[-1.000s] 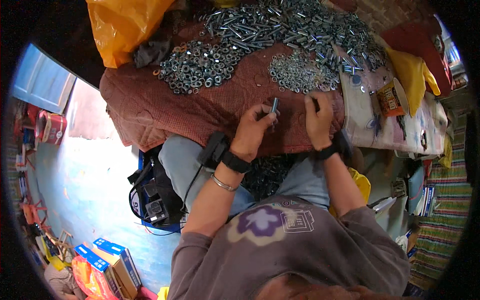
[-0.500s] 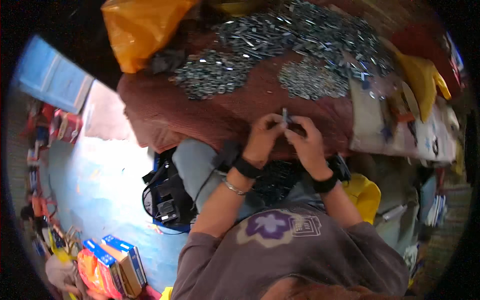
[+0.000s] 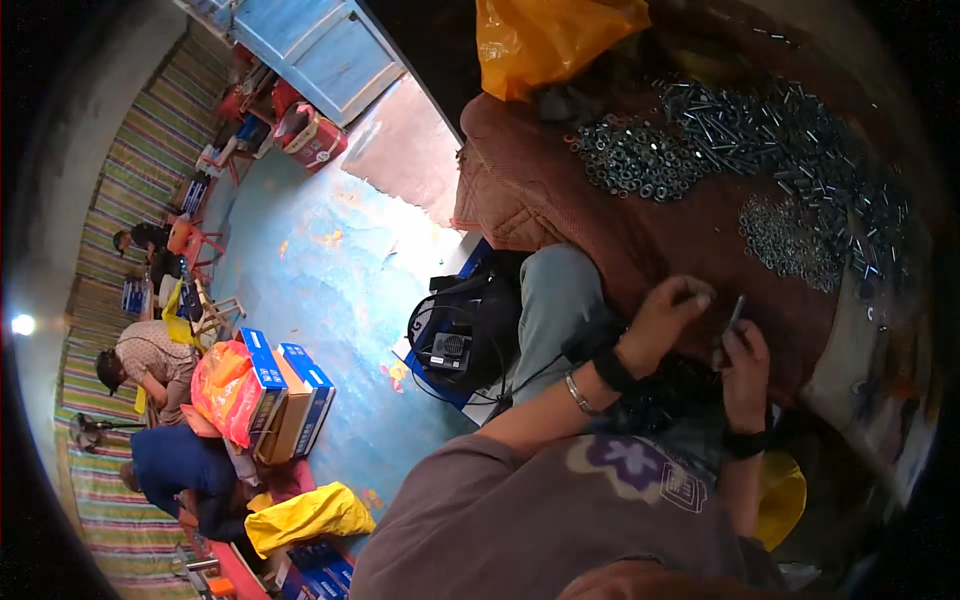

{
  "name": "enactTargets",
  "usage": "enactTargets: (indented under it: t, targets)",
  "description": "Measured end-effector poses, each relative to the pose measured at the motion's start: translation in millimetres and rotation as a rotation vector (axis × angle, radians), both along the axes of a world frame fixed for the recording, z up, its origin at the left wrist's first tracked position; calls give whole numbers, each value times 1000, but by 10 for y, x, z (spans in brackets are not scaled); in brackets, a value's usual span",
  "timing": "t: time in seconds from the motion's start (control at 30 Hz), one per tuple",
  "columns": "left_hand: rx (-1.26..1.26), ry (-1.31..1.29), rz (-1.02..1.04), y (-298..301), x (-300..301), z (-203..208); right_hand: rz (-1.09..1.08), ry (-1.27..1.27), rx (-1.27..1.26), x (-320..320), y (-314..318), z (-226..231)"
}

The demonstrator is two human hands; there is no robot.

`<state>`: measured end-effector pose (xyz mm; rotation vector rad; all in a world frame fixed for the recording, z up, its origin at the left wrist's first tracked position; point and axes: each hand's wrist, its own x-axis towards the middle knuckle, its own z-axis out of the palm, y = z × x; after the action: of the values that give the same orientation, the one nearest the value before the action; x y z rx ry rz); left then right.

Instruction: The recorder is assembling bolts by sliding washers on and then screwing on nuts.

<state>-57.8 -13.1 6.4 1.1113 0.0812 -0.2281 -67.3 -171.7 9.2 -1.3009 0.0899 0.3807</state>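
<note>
1. Head has swung left since a sec ago: the view now takes in the blue floor [image 3: 300, 270] and ppl sitting along the striped wall, so the work sits far right in the picture. Bench itself hasn't moved.
2. Hands were touching half a sec ago; now slightly apart. Right hand [image 3: 745, 365] is pinched shut on a dark bolt [image 3: 735, 312], shank up, just off the near edge of the bench [image 3: 560, 190].
3. Left hand [image 3: 668, 315] is curled, fingertips bunched close to the bolt. Can't tell if it holds a small part; too small to see.
4. Looks like one fitting step on the bolt is just done or mid-way, judging by hands parting w/ bolt kept.
5. Piles unchanged: nuts [image 3: 635, 160] at mid bench, washers [image 3: 790, 240] nearer the right edge, bolts [image 3: 790, 130] along the far side. Orange bag [image 3: 550, 35] at the far left corner.
</note>
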Motion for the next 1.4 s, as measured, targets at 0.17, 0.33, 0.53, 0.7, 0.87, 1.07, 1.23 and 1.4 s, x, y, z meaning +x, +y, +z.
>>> enactTargets:
  t: [0.17, 0.33, 0.53, 0.7, 0.87, 1.07, 1.23, 1.4]
  targets:
    - [-553, -457, -390, 1, -255, 1207, -211, -111, -242, 136, -320, -412]
    - [-704, -665, -677, -396, -428, 1541, -200, -113, 4, 32, -300, -376]
    - [-1175, -822, -499, -652, -560, 1546, -147, -115, -74, -27, -122, -133]
    - [-1029, -577, -594, -610, -571, 1451, -128, -116, -107, -18, -177, -194]
    - [-1119, -433, -797, -602, -505, 1407, -149, -82, -89, -25, -130, -198]
    - [-1145, -332, -931, -603, -443, 1393, -128, -77, -70, -14, -172, -229]
    - [-1120, -244, -1034, -594, -394, 1378, -156, -66, -81, 22, -167, -382]
    - [-1032, -11, -1281, -591, -306, 1436, -145, -62, -53, -8, -178, -340]
